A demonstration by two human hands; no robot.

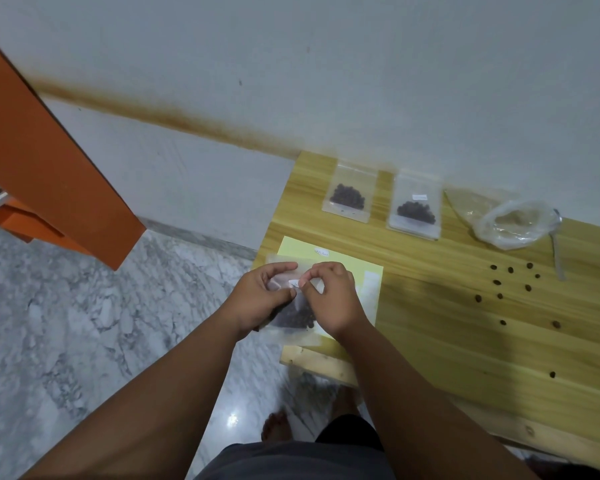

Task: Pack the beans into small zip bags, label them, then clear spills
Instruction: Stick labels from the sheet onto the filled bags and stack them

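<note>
Open tabletop [430, 306] between yellow sheet [326, 251] and scattered beans [497, 282].

looks like a room in a home: polished grey-white marble floor [84, 323], plain white wall [326, 64], an orange panel [49, 168] beside it, a small pale wooden bench [465, 341] against the wall, bare feet [278, 426]

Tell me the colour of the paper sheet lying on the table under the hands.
Pale yellow; the head view shows the paper sheet best.

two zip bags [381, 202] behind loose beans [510, 289]
</note>
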